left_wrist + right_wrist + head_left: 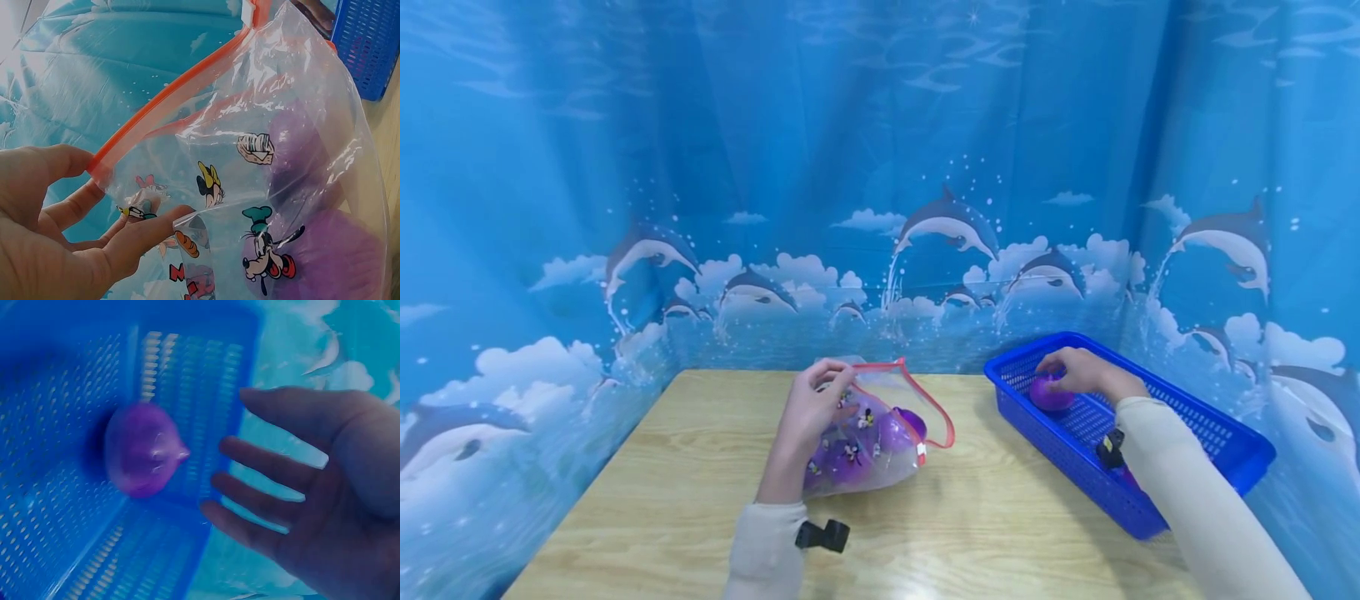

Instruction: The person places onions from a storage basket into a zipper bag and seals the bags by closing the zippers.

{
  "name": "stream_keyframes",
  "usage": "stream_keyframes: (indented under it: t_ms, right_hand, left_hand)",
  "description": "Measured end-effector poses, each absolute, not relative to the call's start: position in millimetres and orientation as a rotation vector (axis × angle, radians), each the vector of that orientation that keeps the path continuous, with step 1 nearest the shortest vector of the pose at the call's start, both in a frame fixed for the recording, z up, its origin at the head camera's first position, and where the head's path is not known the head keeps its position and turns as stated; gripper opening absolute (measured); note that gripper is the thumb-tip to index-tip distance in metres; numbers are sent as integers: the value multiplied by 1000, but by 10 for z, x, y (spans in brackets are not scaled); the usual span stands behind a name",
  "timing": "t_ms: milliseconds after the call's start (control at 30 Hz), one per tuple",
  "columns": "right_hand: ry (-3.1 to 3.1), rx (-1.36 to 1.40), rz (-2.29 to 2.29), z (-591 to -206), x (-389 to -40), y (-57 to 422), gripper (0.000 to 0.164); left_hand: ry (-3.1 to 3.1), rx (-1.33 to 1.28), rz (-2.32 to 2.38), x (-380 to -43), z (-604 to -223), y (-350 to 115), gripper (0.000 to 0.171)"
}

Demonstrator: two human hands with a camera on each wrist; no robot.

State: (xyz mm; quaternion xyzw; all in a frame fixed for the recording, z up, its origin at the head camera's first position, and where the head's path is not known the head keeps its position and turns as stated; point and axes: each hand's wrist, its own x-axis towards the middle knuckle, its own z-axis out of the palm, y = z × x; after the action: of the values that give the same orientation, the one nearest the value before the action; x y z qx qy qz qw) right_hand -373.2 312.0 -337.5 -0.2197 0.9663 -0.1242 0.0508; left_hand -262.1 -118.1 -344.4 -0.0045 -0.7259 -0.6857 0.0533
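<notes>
a person's left hand (816, 404) pinches the top edge of a clear, cartoon-printed bag (887, 467) with a red zip trim, its thumb and fingers closed on the plastic. the bag sits on a wooden table (647, 483), purple things inside. to the right, a purple ball with a pointed tip (144, 450) lies in a blue perforated basket (1232, 454). the right hand (319, 487) is near it, fingers spread, holding nothing.

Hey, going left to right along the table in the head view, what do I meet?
Left grip, clear printed bag, blue basket; the right grip and a round purple thing overlap the basket.
</notes>
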Motion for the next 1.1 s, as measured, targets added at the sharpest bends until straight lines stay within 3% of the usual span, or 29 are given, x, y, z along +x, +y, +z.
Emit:
stream_keyframes:
  t_ms: [1100]
  right_hand:
    - [2832, -417, -480, -3822, -3901, 3485, 75]
  left_hand:
    - [-2219, -25, -2055, -2604, -3430, -1185, 27]
